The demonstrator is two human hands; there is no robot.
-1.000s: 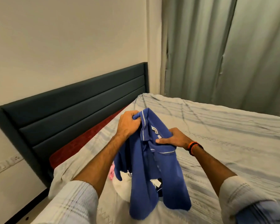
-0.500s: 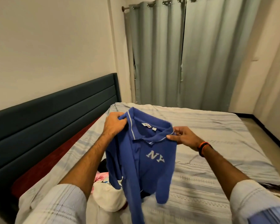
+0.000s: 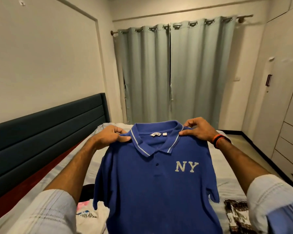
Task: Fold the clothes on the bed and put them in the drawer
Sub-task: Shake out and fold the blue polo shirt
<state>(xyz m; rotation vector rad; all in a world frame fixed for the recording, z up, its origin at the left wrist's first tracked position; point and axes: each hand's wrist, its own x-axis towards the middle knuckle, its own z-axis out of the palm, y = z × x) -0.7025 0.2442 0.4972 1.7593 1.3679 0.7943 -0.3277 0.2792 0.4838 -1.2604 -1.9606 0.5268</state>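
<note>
A padded dark headboard (image 3: 47, 132) lines the left. The left hand (image 3: 108, 136) and right hand (image 3: 200, 130) each pinch a shoulder of a blue knit "NY" polo shirt (image 3: 156, 186), hanging flat above the striped bed (image 3: 227, 168), hiding clothes beneath. Wardrobe drawers (image 3: 289, 149) stand right.

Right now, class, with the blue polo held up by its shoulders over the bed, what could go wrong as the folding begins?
1. The left hand and right hand only pinch the blue NY polo shirt beside the collar; either grip might slip and let it sag.
2. Lowered straight down, it could land on the white printed garment or the black-and-white patterned garment and fold unevenly.
</note>
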